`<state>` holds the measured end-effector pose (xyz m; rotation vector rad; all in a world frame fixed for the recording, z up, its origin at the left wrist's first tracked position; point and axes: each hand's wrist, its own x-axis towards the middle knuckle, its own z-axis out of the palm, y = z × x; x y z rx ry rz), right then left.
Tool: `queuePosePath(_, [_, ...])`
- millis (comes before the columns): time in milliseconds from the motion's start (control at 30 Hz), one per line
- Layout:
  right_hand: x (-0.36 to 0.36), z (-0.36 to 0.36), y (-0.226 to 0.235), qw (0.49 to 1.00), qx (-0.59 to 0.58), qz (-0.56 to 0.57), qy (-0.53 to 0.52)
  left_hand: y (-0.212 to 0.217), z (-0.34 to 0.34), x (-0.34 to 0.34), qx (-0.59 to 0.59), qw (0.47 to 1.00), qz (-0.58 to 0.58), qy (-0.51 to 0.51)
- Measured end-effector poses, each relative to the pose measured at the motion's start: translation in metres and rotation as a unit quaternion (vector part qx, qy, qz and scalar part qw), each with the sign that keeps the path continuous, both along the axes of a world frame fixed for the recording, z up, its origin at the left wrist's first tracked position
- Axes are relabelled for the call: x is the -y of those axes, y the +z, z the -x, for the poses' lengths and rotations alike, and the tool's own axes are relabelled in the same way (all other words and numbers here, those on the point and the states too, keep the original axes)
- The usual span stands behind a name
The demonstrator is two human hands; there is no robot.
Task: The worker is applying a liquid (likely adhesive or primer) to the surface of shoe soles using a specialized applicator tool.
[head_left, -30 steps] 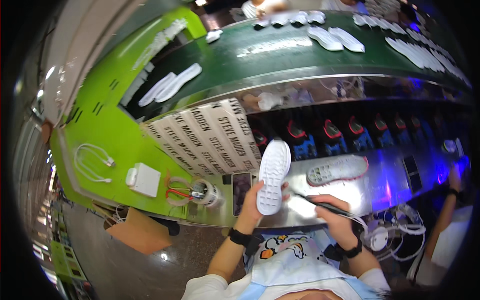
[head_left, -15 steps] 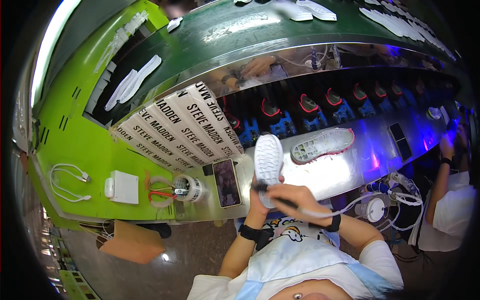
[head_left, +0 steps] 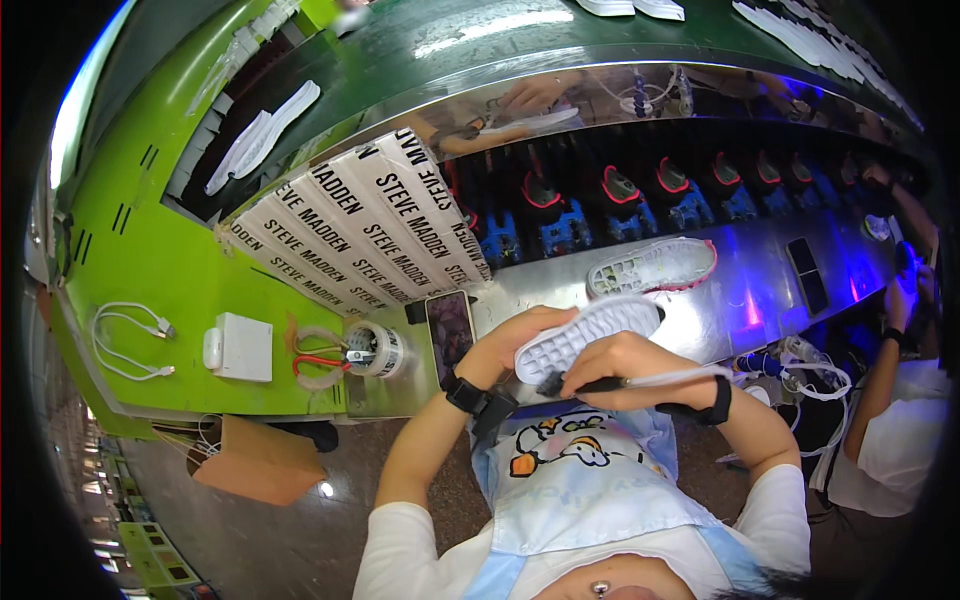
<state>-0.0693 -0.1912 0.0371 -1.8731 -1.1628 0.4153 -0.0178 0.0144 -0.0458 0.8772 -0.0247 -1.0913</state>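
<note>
A white shoe sole [head_left: 572, 340] with a grid-patterned face lies tilted in front of my body, over the metal bench. At its left end my left hand [head_left: 508, 343] grips it, fingers closed around the edge. My right hand [head_left: 632, 362] is closed on a black-handled brush [head_left: 600, 384], with a pale hose running from it past my wrist. The brush's dark tip is at the near left edge of the sole. Just beyond sits another sole-like piece [head_left: 655, 268], grey-white with a red rim, upturned on the bench.
To the left stand a box wrapped in printed tape [head_left: 370, 225], a phone [head_left: 450, 335] and tape rolls [head_left: 372, 350]. Shoes [head_left: 620, 185] on blue holders line the recess behind. White soles [head_left: 262, 138] lie on the green belt [head_left: 400, 60]. A co-worker's arm [head_left: 880, 370] shows at right.
The sole has turned from upright to slanting, and its far end now points right. My left hand has moved up to its left end; the brush has shifted to its near edge.
</note>
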Motion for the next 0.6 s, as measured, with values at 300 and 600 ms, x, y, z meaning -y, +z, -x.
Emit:
queuePosePath(300, [0.051,0.003,0.013,0.966,-0.182,-0.090,-0.161,-0.010,-0.008,-0.015,-0.112,0.988,0.085,0.070])
queuePosePath(600, [-0.008,-0.007,-0.012,0.874,0.089,-0.230,-0.418,-0.028,0.033,0.048,-0.022,0.824,0.546,0.150])
